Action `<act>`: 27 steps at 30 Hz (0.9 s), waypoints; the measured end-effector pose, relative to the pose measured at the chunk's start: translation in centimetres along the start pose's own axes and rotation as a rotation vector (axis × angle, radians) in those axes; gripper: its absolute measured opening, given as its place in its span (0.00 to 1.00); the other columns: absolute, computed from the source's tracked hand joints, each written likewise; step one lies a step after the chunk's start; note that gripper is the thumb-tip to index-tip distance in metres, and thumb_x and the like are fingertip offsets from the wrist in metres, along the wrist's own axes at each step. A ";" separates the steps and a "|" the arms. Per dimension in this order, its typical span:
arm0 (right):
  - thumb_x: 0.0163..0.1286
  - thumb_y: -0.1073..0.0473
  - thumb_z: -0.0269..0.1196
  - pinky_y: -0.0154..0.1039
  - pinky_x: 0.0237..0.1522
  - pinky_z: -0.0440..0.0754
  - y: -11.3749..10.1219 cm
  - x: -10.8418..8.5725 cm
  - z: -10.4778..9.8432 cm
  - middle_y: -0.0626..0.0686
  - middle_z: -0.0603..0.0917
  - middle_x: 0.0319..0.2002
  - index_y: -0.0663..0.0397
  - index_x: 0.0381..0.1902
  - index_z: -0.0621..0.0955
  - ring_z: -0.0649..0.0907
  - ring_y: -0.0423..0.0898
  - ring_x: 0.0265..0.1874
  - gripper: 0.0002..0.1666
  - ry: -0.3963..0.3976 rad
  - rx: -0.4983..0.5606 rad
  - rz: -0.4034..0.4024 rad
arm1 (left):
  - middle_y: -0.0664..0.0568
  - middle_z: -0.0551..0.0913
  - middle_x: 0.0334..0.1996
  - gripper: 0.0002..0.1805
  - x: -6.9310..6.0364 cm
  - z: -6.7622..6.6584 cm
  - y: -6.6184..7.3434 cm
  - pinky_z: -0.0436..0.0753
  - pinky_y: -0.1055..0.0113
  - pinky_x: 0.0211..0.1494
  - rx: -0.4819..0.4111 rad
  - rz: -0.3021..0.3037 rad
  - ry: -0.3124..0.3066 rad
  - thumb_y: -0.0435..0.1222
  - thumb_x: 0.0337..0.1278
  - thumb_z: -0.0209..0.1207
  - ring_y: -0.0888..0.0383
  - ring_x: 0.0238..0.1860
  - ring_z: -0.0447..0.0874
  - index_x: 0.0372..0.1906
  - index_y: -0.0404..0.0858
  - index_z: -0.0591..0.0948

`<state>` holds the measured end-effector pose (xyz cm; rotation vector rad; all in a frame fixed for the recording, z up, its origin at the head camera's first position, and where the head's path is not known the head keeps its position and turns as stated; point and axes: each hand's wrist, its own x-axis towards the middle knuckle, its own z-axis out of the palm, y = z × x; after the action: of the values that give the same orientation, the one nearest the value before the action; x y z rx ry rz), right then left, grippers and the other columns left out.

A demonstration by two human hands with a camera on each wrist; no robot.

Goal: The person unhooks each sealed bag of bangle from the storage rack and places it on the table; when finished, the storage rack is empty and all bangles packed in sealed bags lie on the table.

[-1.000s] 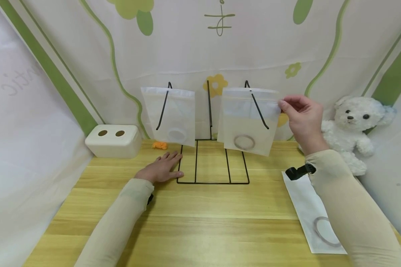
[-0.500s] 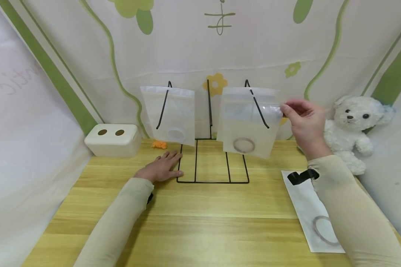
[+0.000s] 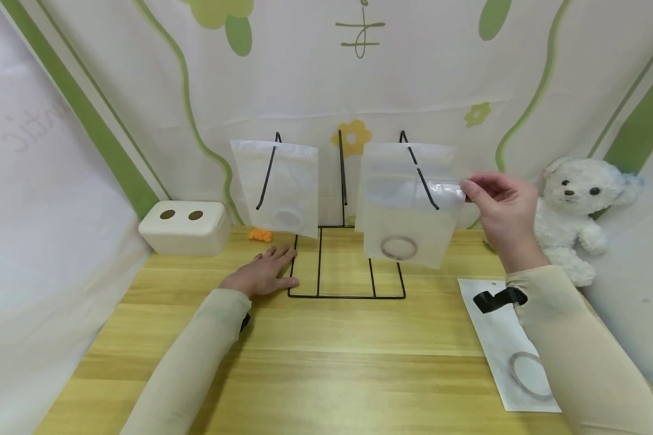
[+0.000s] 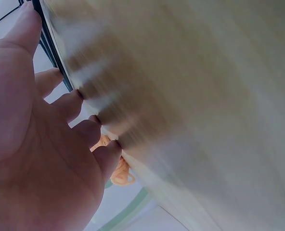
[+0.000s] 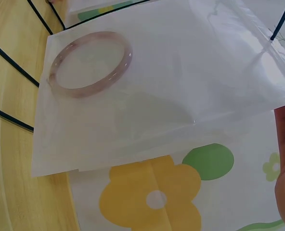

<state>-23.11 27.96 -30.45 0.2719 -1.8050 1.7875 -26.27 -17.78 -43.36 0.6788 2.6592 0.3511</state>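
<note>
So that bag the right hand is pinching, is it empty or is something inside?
Not empty: a pinkish ring shows through the bag, near its bottom, in both the head and right wrist views.

A: What's covered near the right edge of the bench (image 3: 326, 374)?

B: The right sleeve (image 3: 582, 344) hides one side of the flat packet (image 3: 500, 341) and part of its ring (image 3: 513, 367).

A: And towards the back edge?

B: The front pouch (image 3: 402, 211) covers most of the rear pouch (image 3: 359, 205); I can't tell what that one holds. The pale round shape (image 3: 288, 219) in the left pouch (image 3: 291, 181) is too faint to name. The orange thing (image 3: 260, 235) is too small to make out, and half behind the left hand (image 3: 262, 275) in the left wrist view.

A: The right hand (image 3: 505, 214)?

B: Some fingers are hidden behind its thumb; the right wrist view crops it.

A: The bench's front edge?

B: Cut off in the head view, near corners too.
</note>
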 end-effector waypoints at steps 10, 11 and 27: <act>0.67 0.71 0.75 0.25 0.34 0.87 -0.2 -0.9 -0.5 0.48 0.92 0.29 0.71 0.38 0.89 0.89 0.38 0.27 0.05 -0.004 0.014 -0.040 | 0.39 0.46 0.89 0.47 -0.1 -0.1 0.0 0.47 0.32 0.88 -0.001 -0.004 -0.003 0.59 0.82 0.53 0.32 0.89 0.40 0.89 0.41 0.51; 0.68 0.71 0.75 0.25 0.34 0.87 -0.3 -1.0 -0.5 0.48 0.92 0.30 0.71 0.38 0.89 0.89 0.38 0.27 0.05 -0.008 0.006 -0.047 | 0.40 0.46 0.89 0.47 -0.1 -0.1 0.0 0.46 0.32 0.88 -0.005 -0.005 -0.005 0.59 0.82 0.54 0.32 0.89 0.39 0.89 0.41 0.51; 0.67 0.74 0.74 0.23 0.29 0.83 -0.7 -2.7 -1.2 0.47 0.91 0.28 0.75 0.36 0.88 0.87 0.39 0.25 0.05 0.000 -0.003 -0.093 | 0.40 0.45 0.90 0.47 -0.3 -0.1 0.2 0.45 0.33 0.89 -0.015 -0.021 -0.003 0.58 0.82 0.54 0.33 0.89 0.38 0.90 0.41 0.50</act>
<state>-20.27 28.44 -31.34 0.3489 -1.7652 1.7208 -26.02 -17.74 -43.12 0.6463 2.6558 0.3639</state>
